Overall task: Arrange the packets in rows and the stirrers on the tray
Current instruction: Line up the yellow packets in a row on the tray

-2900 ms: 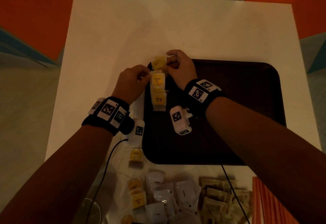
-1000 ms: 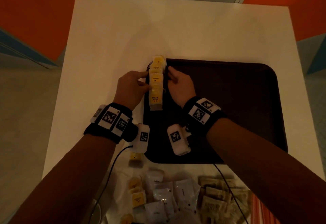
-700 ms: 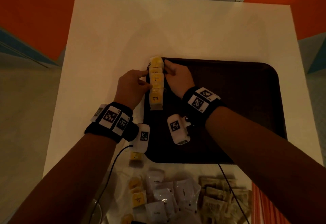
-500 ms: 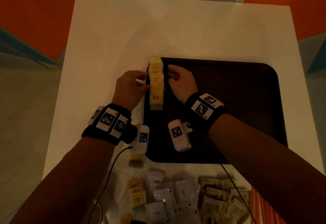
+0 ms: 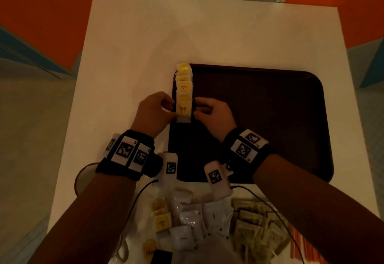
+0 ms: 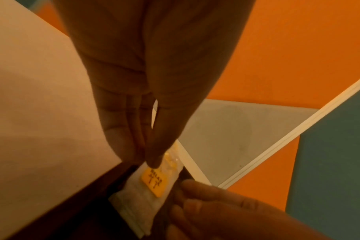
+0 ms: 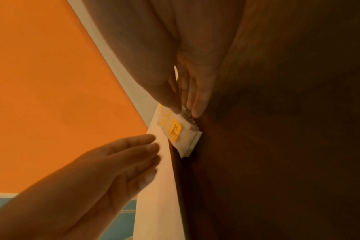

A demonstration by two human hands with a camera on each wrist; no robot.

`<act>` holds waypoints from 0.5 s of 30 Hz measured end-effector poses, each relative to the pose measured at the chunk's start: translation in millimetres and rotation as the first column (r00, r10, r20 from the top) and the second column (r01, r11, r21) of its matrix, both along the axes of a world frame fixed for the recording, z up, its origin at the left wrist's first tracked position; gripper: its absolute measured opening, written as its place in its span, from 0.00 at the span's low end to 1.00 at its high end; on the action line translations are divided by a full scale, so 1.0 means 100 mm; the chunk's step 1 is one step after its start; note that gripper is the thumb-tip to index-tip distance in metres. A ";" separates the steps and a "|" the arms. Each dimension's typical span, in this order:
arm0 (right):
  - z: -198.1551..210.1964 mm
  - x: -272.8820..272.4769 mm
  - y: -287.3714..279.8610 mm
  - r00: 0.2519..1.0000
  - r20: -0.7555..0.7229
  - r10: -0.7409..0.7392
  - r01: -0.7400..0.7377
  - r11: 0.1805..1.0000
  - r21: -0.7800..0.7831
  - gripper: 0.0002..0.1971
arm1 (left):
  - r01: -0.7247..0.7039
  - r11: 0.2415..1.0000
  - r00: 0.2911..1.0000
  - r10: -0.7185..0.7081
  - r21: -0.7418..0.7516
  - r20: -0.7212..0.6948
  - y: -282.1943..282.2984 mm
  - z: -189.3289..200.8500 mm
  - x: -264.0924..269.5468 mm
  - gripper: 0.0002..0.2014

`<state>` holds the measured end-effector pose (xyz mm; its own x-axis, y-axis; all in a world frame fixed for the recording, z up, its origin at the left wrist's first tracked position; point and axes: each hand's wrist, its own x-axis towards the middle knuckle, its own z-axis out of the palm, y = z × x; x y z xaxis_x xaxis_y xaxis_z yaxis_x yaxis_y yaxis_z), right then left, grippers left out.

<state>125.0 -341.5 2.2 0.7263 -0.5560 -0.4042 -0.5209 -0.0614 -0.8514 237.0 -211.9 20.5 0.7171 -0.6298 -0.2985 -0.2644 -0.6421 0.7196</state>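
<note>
Yellow packets (image 5: 183,93) lie overlapped in one row along the left edge of the dark tray (image 5: 270,118) on the counter (image 5: 133,41). The left hand (image 5: 153,112) and right hand (image 5: 212,114), fingers nearly straight, press the nearest packet's sides. Squeeze evenly so edges align. Both hands have slid nearer along the row since earlier.
</note>
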 end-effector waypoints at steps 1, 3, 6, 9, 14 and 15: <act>0.01 -0.05 0.00 1.000 -0.002 0.012 -0.012 1.000 -0.026 0.20 | -0.013 1.000 1.000 0.013 -0.026 -0.003 0.06 0.06 -0.04 0.13; 0.08 -0.17 0.02 0.998 0.011 0.058 -0.057 0.994 -0.092 0.18 | -0.034 0.996 0.999 0.035 -0.088 0.006 0.22 0.19 -0.16 0.10; 0.24 -0.45 0.14 0.983 0.032 0.179 -0.174 0.976 -0.134 0.16 | -0.011 0.994 0.999 0.015 -0.111 0.035 0.56 0.34 -0.47 0.07; 0.38 -0.76 0.37 0.938 -0.016 0.346 -0.346 0.932 -0.106 0.15 | -0.003 0.995 1.000 0.003 -0.104 -0.002 0.97 0.35 -0.81 0.11; 0.41 -1.15 1.02 0.728 -0.116 0.676 -0.686 0.716 -0.128 0.15 | 0.007 1.000 0.998 -0.007 -0.015 -0.055 1.78 0.32 -1.54 0.14; 0.38 -1.13 1.08 0.697 -0.132 0.705 -0.717 0.683 -0.139 0.16 | 0.002 1.000 0.998 -0.002 0.011 -0.065 1.83 0.27 -1.60 0.13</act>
